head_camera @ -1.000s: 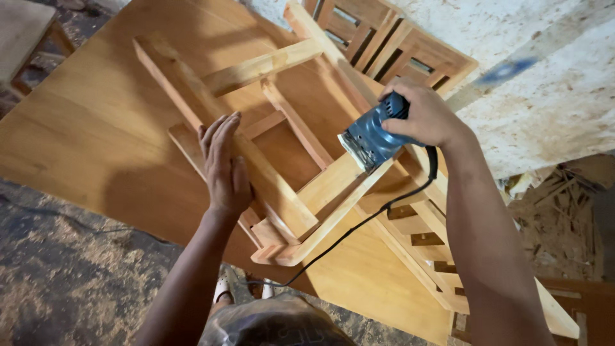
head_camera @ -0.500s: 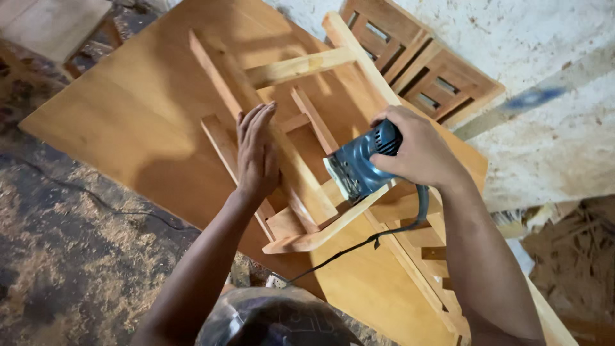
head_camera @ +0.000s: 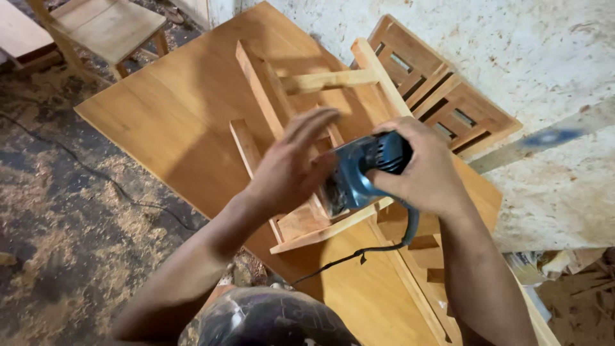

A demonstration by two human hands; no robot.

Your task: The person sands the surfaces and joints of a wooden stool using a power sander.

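My right hand (head_camera: 423, 168) grips a blue electric sander (head_camera: 359, 172) by its top, with its black cord (head_camera: 359, 255) trailing down toward me. The sander rests against a wooden chair frame (head_camera: 275, 109) that lies on a large wooden tabletop (head_camera: 179, 122). My left hand (head_camera: 291, 166) hovers with its fingers spread just left of the sander, over the frame's slats, and holds nothing. Whether its fingertips touch the sander's front I cannot tell.
A second wooden chair back (head_camera: 442, 90) leans against the stained white wall (head_camera: 544, 57) beyond the table. A wooden stool (head_camera: 102, 29) stands at the top left. Sawdust and a black cable (head_camera: 83, 173) lie on the floor to the left.
My left hand has lifted off the chair frame and moved right toward the sander. My right hand has brought the sander down and left along the frame. The view has moved closer.
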